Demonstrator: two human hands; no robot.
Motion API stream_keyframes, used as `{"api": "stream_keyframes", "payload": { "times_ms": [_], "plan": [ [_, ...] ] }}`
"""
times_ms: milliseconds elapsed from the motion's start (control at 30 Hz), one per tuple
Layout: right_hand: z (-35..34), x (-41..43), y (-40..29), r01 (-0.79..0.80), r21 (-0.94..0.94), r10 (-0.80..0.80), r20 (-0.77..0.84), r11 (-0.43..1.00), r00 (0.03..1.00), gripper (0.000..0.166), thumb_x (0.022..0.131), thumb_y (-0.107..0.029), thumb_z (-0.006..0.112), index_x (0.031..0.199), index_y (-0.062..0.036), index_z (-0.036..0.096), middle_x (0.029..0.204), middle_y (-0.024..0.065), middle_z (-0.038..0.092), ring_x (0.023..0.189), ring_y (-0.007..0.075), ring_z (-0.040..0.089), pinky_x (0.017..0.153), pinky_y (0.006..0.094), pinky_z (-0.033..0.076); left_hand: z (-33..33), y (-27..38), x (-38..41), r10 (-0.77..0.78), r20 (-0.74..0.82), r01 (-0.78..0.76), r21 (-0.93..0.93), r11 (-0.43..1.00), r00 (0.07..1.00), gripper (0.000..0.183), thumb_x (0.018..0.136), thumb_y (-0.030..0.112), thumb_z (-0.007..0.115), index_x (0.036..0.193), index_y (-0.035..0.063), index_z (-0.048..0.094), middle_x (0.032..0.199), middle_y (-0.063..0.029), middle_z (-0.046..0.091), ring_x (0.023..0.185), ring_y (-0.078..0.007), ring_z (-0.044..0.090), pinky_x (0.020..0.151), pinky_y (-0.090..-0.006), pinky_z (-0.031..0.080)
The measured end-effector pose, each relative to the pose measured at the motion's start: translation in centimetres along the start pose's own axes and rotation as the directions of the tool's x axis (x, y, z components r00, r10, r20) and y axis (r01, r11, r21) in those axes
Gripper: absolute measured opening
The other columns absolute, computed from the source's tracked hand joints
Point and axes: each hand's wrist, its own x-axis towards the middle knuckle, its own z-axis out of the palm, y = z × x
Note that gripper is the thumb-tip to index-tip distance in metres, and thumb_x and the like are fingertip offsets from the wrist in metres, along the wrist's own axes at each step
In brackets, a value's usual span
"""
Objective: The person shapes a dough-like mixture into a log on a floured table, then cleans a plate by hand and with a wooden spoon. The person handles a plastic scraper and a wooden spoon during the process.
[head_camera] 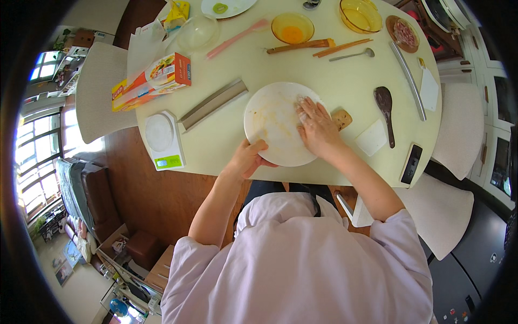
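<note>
A round white plate (275,117) with yellowish smears across its surface is held over the near side of the table. My left hand (251,157) grips its lower-left rim, thumb on top and fingers underneath. My right hand (317,125) lies palm down on the right part of the plate, its fingertips coated in whitish residue and slightly spread. Just beyond that hand, partly covered by it, is a small tan piece with dark spots (343,118). A white scraper card (371,138) rests to its right, beside a dark brown paddle (384,109).
On the left are a kitchen scale (166,139), a Glad box (156,83) and a long metal trough (214,103). Farther back stand an amber bowl with orange-yellow contents (292,30), a brush (299,45), chopsticks (344,47) and a spoon (354,55). A metal rod (408,83) lies right.
</note>
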Motion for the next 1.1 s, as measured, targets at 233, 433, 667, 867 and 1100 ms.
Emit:
{"api": "stream_keyframes", "payload": {
  "times_ms": [233,433,667,867,1100],
  "plan": [
    [1.5,-0.5,-4.0,-0.127,0.458,-0.085,0.415,0.88,0.906,0.047,0.089,-0.016,0.05,0.132,0.0011,0.045,0.137,0.017,0.042,0.131,0.0354,0.035,0.11,0.0413,0.027,0.6,-1.0,1.1,0.045,0.003,-0.044,-0.043,0.998,0.999,0.046,0.085,0.007,0.046,0.129,-0.0044,0.039,0.119,-0.0199,0.053,0.1,-0.0363,0.061,0.075,-0.0479,0.057],
    [0.5,0.0,-4.3,-0.115,0.033,0.108,0.17,0.993,0.98,0.043,0.094,-0.018,0.039,0.135,-0.003,0.043,0.141,0.0179,0.04,0.132,0.0331,0.035,0.11,0.0415,0.029,1.7,-2.0,1.3,0.062,-0.017,-0.063,-0.063,0.996,0.998,0.044,0.087,0.006,0.043,0.129,-0.0053,0.038,0.119,-0.0202,0.053,0.1,-0.0361,0.061,0.073,-0.0459,0.059],
    [0.8,-0.1,-4.8,-0.104,0.139,0.078,0.181,0.985,0.98,0.045,0.092,-0.019,0.041,0.134,0.0004,0.042,0.138,0.0197,0.042,0.129,0.0357,0.039,0.107,0.0457,0.031,2.0,-1.5,1.2,0.116,-0.035,-0.118,-0.054,0.992,0.993,0.043,0.085,0.005,0.041,0.127,-0.0058,0.041,0.116,-0.0196,0.055,0.098,-0.034,0.062,0.073,-0.044,0.06],
    [1.3,-0.3,-4.5,-0.2,0.219,0.11,0.366,0.955,0.924,0.046,0.094,-0.016,0.039,0.139,-0.0034,0.037,0.142,0.0186,0.038,0.132,0.0317,0.035,0.108,0.0445,0.031,2.6,-1.5,0.6,0.199,-0.137,-0.203,-0.013,0.979,0.97,0.043,0.084,0.006,0.041,0.125,-0.0071,0.041,0.116,-0.0203,0.054,0.096,-0.0344,0.062,0.073,-0.0444,0.06],
    [0.2,-0.7,-3.3,-0.192,-0.007,0.187,0.26,0.981,0.947,0.046,0.097,-0.021,0.032,0.139,-0.0029,0.036,0.144,0.0146,0.036,0.136,0.0282,0.03,0.114,0.0421,0.018,2.3,-1.6,0.4,0.193,-0.196,-0.206,-0.049,0.977,0.961,0.05,0.083,0.006,0.043,0.13,-0.0077,0.034,0.123,-0.0224,0.049,0.103,-0.0398,0.059,0.073,-0.0501,0.058]
  ]
}}
